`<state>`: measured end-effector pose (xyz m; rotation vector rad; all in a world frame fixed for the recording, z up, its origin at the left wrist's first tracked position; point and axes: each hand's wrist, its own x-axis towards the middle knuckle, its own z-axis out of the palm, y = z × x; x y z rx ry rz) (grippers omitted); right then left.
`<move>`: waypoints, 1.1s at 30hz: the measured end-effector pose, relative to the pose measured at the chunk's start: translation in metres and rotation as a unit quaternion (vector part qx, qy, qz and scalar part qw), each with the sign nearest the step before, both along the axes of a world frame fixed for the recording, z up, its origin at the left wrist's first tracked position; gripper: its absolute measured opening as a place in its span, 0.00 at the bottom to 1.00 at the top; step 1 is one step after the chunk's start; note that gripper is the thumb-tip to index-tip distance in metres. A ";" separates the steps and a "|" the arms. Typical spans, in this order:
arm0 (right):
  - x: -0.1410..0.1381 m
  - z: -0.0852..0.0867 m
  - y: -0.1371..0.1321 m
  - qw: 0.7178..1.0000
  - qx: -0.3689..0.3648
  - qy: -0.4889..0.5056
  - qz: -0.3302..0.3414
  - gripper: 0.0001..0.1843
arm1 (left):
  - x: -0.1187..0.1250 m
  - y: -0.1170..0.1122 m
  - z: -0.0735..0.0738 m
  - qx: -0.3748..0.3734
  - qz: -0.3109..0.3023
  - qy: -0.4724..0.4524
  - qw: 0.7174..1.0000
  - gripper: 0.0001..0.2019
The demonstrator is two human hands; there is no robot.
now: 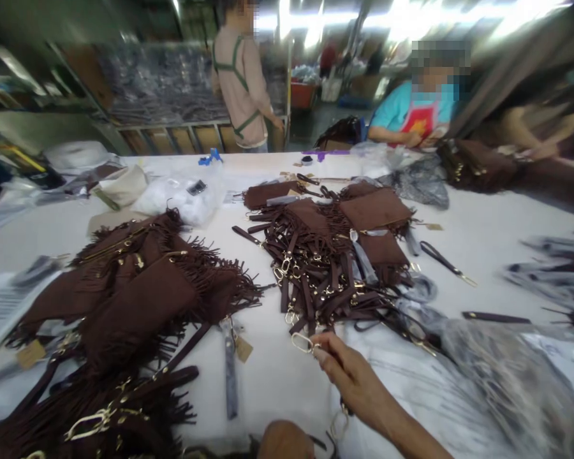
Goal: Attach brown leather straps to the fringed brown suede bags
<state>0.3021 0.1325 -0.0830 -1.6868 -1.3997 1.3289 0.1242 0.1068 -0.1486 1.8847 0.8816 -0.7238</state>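
My right hand point(351, 376) reaches in from the bottom right, its fingertips pinched on a gold metal clasp point(302, 342) at the near edge of a heap of dark brown straps with clasps point(316, 274). A second metal ring point(337, 424) hangs under that wrist. Only a rounded bit of my left hand point(284, 441) shows at the bottom edge, with its fingers hidden. A pile of brown fringed suede bags point(138, 293) lies to the left on the white table point(483, 236).
More brown bags point(375, 210) lie behind the strap heap. Loose straps point(447, 260) lie to the right, clear plastic bags point(497, 363) at the near right. A white plastic bundle point(182, 197) sits at the back left. People work at the far side point(418, 118).
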 end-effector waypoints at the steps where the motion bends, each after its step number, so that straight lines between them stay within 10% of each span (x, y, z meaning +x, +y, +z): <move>1: -0.001 -0.001 -0.004 1.000 -0.008 0.007 -0.005 0.14 | 0.001 0.000 -0.002 0.011 -0.003 0.007 1.000 0.11; 9: -0.012 -0.042 -0.052 0.955 -0.165 0.228 -0.095 0.20 | -0.011 -0.012 -0.012 0.083 0.008 -0.028 0.996 0.11; 25: 0.008 -0.032 0.002 0.891 0.049 0.405 -0.198 0.12 | -0.011 -0.012 -0.016 0.090 0.007 -0.038 0.995 0.12; 33: 0.018 -0.011 0.023 0.927 0.127 0.330 -0.125 0.10 | 0.000 0.000 -0.009 0.058 -0.017 -0.004 0.998 0.12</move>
